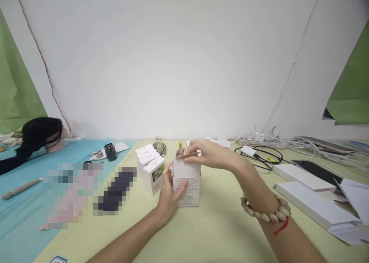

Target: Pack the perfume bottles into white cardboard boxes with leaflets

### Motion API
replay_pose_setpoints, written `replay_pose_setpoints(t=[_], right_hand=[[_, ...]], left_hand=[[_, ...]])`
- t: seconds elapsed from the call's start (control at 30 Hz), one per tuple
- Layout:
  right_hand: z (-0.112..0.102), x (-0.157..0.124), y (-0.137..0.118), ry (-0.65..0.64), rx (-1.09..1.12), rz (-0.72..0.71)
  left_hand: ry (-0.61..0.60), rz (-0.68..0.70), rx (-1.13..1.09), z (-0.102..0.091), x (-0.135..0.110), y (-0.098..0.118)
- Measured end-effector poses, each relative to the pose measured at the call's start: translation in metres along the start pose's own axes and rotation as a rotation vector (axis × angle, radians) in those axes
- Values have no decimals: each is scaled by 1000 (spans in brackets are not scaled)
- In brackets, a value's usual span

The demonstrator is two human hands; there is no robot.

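Observation:
A white carton [188, 192] with fine print on the side facing me stands upright on the pale yellow table. My left hand [170, 194] grips its left side, thumb on the printed face. Over the carton's top, my right hand [206, 153] pinches a raised top flap [184, 155] between thumb and fingers. What is inside the carton is hidden. Just left of it, several closed white boxes [157, 163] stand in a row, the nearest with a picture on its side. A glass bottle with a gold cap [180, 148] shows behind the carton.
More small bottles [160, 146] stand behind the boxes. To the right lie flattened white cartons [314, 205], a dark phone-like slab [317, 172] and tangled cables [268, 159]. A dark jar [110, 152] and a wig head [43, 136] are on the blue cloth at left.

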State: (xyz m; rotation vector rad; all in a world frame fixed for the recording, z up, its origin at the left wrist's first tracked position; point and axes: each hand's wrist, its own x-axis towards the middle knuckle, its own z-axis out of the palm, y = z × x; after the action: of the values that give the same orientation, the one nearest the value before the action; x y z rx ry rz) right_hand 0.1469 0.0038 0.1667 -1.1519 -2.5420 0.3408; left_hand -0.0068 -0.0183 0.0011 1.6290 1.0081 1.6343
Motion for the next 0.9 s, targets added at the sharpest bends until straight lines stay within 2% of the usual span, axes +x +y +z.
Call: replay_pose_setpoints(t=[0.17, 0.4, 0.57, 0.67, 0.9], right_hand=[[-2, -3, -6, -11, -64, 39], [11, 5, -5, 2, -142, 52], [17, 12, 0, -30, -170, 32], [19, 13, -1, -35, -204, 39], [24, 17, -6, -36, -241, 77]], left_hand=[[-31, -8, 72, 1, -4, 1], [-32, 12, 104, 3, -10, -1], [-4, 132, 202, 0, -12, -7], [-31, 211, 250, -1, -9, -4], [-62, 163, 265, 0, -4, 3]])
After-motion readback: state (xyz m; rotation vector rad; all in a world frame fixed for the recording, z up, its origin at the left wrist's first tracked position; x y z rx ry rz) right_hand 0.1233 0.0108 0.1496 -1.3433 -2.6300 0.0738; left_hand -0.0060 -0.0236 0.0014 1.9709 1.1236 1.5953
